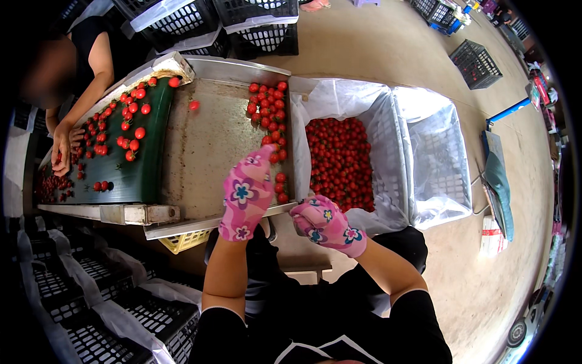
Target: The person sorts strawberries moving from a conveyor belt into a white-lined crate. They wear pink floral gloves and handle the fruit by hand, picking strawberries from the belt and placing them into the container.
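Both of my hands wear pink gloves with a flower print. Over the metal tray, my left hand reaches with its fingertips beside a row of cherry tomatoes along the tray's right end. Its palm side is hidden, so a grip cannot be made out. My right hand is curled at the tray's near right corner, beside a lined crate. What its fingers may enclose is out of sight. Many cherry tomatoes fill the bottom of that crate. One blurred tomato is on the tray's left part.
A green conveyor belt carrying tomatoes adjoins the tray. Across it, a co-worker's hands touch tomatoes. A second lined crate stands right of the first. Black crates are stacked behind and at lower left. A platform scale stands right.
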`<state>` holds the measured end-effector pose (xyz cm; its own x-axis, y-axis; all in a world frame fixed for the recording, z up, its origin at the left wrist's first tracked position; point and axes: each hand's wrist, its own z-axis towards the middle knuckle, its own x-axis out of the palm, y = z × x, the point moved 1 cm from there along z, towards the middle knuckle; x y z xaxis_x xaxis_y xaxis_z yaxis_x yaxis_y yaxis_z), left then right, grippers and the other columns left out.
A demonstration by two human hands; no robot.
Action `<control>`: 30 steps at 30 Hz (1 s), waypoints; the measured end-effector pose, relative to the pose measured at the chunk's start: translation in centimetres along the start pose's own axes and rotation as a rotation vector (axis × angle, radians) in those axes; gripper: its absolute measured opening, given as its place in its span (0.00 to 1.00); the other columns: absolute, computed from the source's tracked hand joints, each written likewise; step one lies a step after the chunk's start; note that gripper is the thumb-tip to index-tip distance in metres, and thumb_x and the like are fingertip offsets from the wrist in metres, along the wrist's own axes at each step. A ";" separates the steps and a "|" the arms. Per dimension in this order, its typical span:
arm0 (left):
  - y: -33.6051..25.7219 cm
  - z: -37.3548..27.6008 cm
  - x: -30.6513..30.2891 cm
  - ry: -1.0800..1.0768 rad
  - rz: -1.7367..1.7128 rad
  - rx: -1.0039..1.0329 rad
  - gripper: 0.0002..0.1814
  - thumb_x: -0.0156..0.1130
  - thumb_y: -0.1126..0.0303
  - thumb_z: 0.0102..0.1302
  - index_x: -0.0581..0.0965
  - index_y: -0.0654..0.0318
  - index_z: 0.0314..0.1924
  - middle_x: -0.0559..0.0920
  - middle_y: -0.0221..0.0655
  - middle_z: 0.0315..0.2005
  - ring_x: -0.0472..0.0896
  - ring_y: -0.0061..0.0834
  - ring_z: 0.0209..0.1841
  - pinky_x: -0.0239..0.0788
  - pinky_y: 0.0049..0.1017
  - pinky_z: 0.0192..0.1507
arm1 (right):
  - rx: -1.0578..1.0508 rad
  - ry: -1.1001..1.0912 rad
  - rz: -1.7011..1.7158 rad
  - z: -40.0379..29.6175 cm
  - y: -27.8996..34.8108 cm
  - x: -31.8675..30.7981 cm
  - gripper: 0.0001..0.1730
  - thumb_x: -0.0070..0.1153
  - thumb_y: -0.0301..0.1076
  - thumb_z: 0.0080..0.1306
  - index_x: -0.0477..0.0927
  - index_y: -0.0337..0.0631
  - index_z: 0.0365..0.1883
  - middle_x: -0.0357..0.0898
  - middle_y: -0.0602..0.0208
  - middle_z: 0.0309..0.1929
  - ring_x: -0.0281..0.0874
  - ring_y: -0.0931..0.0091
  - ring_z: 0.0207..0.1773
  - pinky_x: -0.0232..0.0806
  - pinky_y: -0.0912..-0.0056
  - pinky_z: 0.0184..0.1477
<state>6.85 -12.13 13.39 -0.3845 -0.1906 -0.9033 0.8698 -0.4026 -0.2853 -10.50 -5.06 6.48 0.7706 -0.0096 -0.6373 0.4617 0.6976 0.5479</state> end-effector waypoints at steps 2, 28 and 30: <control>-1.4 0.1 -0.3 0.132 -0.115 -0.029 0.18 0.55 0.72 0.64 0.77 0.54 0.54 0.83 0.39 0.40 0.81 0.43 0.41 0.74 0.38 0.41 | 0.018 0.014 0.039 0.2 0.1 -0.2 0.08 0.59 0.26 0.60 0.79 0.42 0.38 0.77 0.71 0.23 0.79 0.67 0.30 0.70 0.62 0.43; -2.4 -0.4 2.7 0.339 -0.183 -0.004 0.14 0.56 0.65 0.67 0.78 0.59 0.50 0.83 0.38 0.41 0.80 0.43 0.45 0.73 0.38 0.47 | 0.044 0.007 -0.009 0.2 0.7 -0.5 0.09 0.61 0.26 0.58 0.78 0.40 0.38 0.80 0.64 0.30 0.80 0.60 0.37 0.71 0.59 0.44; -2.4 -0.4 2.8 0.343 -0.174 -0.006 0.14 0.56 0.65 0.67 0.79 0.59 0.50 0.83 0.38 0.41 0.80 0.43 0.45 0.73 0.38 0.47 | 0.013 0.021 -0.029 0.2 0.6 -0.7 0.09 0.61 0.27 0.58 0.78 0.40 0.38 0.80 0.64 0.30 0.80 0.61 0.37 0.71 0.59 0.45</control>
<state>3.83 -11.34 11.45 -0.4018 0.1911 -0.8955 0.8027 -0.3972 -0.4449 -10.68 -4.78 7.34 0.7472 -0.0143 -0.6644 0.4895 0.6880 0.5357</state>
